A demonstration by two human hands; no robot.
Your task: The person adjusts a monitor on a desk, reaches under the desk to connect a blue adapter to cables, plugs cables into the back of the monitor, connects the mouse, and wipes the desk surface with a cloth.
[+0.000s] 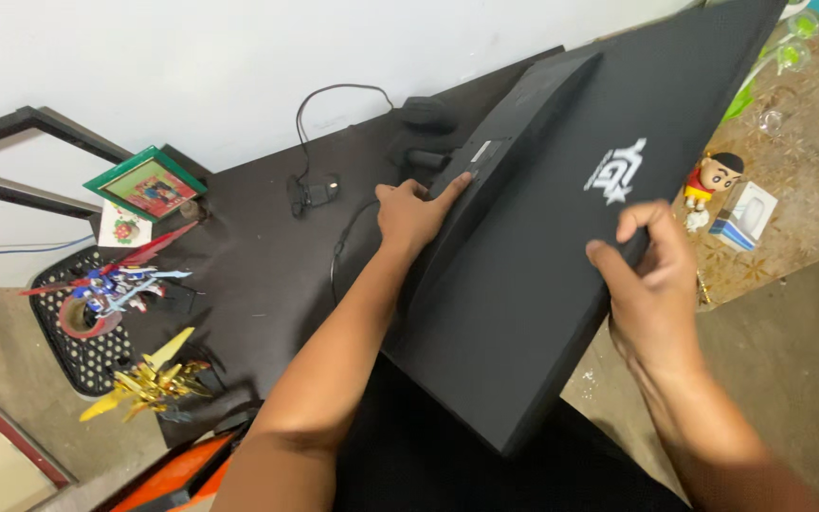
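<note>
A large black monitor (pixel 542 265) lies tilted with its back side up on a dark desk (pixel 258 256); a white logo shows on its back panel. My left hand (pixel 414 213) rests on the monitor's far edge, index finger pressed near the port area. My right hand (pixel 651 275) grips the monitor's right edge, thumb on top and fingers curled round it. Black cables (pixel 334 104) run from the back of the desk toward the monitor.
A green framed picture (pixel 147 183), a blue and red robot figure (pixel 111 284) and a gold robot figure (pixel 149 379) stand at the desk's left. A small cartoon figurine (pixel 710 182) and a white box (pixel 743 216) sit on a patterned surface at the right. A white wall lies behind.
</note>
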